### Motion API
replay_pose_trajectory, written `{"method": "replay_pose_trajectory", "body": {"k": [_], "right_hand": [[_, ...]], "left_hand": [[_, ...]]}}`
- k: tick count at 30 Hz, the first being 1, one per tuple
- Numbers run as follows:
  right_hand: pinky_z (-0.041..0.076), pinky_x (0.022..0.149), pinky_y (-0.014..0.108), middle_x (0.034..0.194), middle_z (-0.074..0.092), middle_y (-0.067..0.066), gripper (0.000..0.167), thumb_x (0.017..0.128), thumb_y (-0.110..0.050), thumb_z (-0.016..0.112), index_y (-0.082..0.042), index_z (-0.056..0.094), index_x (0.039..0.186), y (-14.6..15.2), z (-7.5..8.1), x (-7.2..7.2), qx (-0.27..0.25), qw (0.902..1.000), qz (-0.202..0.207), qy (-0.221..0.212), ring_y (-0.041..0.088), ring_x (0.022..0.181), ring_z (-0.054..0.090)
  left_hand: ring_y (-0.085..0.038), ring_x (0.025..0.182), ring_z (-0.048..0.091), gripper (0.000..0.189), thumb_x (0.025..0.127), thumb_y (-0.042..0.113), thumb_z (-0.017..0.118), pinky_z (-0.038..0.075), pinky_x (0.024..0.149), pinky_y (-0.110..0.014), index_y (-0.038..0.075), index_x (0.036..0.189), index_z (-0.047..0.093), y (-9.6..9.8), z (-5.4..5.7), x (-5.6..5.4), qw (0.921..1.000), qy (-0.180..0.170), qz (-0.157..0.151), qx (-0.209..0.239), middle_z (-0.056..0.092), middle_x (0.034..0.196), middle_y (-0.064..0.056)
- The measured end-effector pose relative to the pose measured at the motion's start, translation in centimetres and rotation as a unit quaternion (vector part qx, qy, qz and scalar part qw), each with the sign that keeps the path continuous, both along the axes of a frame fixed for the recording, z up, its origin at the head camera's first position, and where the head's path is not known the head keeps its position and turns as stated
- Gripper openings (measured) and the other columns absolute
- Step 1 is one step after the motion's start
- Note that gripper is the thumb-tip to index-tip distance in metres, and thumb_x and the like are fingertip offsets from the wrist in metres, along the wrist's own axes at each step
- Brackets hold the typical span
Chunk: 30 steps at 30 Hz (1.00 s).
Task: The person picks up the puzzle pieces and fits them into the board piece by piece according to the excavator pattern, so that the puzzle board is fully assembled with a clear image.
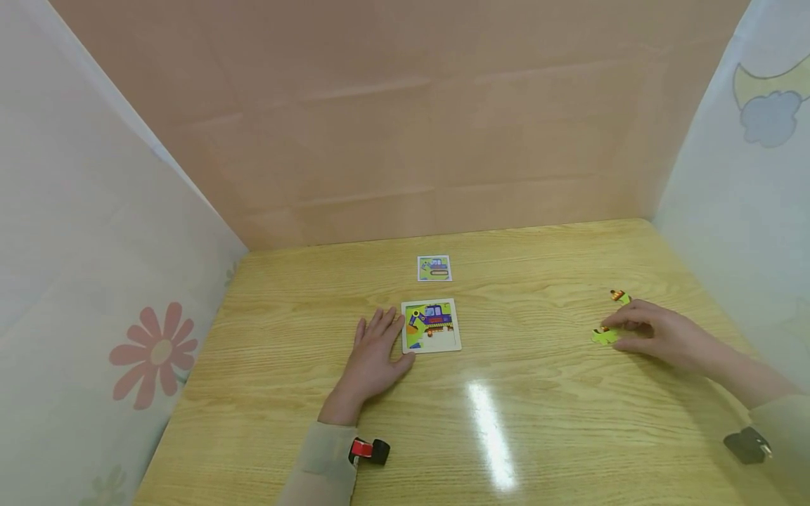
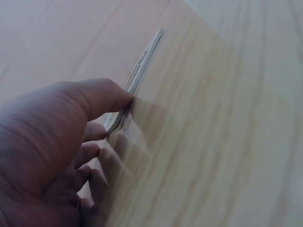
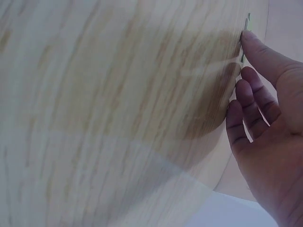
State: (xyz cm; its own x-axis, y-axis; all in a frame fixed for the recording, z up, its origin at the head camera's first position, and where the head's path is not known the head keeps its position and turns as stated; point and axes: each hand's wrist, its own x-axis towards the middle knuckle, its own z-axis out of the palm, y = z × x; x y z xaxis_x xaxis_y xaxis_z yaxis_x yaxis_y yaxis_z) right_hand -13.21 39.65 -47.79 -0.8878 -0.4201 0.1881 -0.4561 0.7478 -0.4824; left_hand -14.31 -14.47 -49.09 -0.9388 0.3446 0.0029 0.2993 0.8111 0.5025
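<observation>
A jigsaw board with a white frame and a digger picture lies mid-table; its lower right part shows bare backing. My left hand rests beside it on the table, fingers extended. Its index finger touches the board's left side and its thumb the near left corner, as the left wrist view also shows at the board's edge. Far to the right, my right hand pinches a yellow-green puzzle piece between thumb and fingers, low over the table. Only a sliver of green shows past the thumb in the right wrist view.
Behind the board lies a small card with a similar digger picture. Another puzzle piece, orange and green, lies just beyond the right hand and is partly covered by it. Cloth screens stand behind and at both sides of the wooden table.
</observation>
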Motion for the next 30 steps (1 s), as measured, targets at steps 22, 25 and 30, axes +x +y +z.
{"method": "replay_pose_trajectory", "body": {"k": [22,25,30], "right_hand": [[0.046,0.08,0.01,0.117,0.069,-0.007,0.037,0.086,-0.006,0.094,-0.023,0.081,0.117,-0.01,-0.14,0.06,0.007,1.0,0.0,0.006,0.002,0.098,0.064],[0.046,0.08,0.009,0.117,0.07,-0.007,0.037,0.087,-0.005,0.093,-0.022,0.081,0.118,0.02,-0.15,0.02,0.01,0.9999,0.002,0.007,0.002,0.098,0.064],[0.046,0.082,0.008,0.116,0.07,-0.007,0.037,0.087,-0.004,0.093,-0.021,0.081,0.118,-0.01,-0.25,-0.09,0.011,0.9997,0.012,0.015,0.001,0.099,0.065]], "left_hand": [[-0.038,0.168,0.018,0.077,0.103,0.039,0.072,0.003,0.136,-0.058,0.006,0.167,0.048,0.04,0.06,0.01,1.0,-0.001,0.0,-0.006,0.033,0.179,-0.013],[-0.037,0.168,0.017,0.077,0.102,0.039,0.072,0.002,0.136,-0.058,0.007,0.168,0.047,0.0,-0.08,-0.06,1.0,0.0,0.0,-0.006,0.032,0.179,-0.013],[-0.037,0.169,0.017,0.077,0.102,0.04,0.072,0.001,0.136,-0.057,0.007,0.168,0.047,-0.02,-0.13,-0.03,1.0,-0.002,0.002,-0.004,0.032,0.179,-0.013]]}}
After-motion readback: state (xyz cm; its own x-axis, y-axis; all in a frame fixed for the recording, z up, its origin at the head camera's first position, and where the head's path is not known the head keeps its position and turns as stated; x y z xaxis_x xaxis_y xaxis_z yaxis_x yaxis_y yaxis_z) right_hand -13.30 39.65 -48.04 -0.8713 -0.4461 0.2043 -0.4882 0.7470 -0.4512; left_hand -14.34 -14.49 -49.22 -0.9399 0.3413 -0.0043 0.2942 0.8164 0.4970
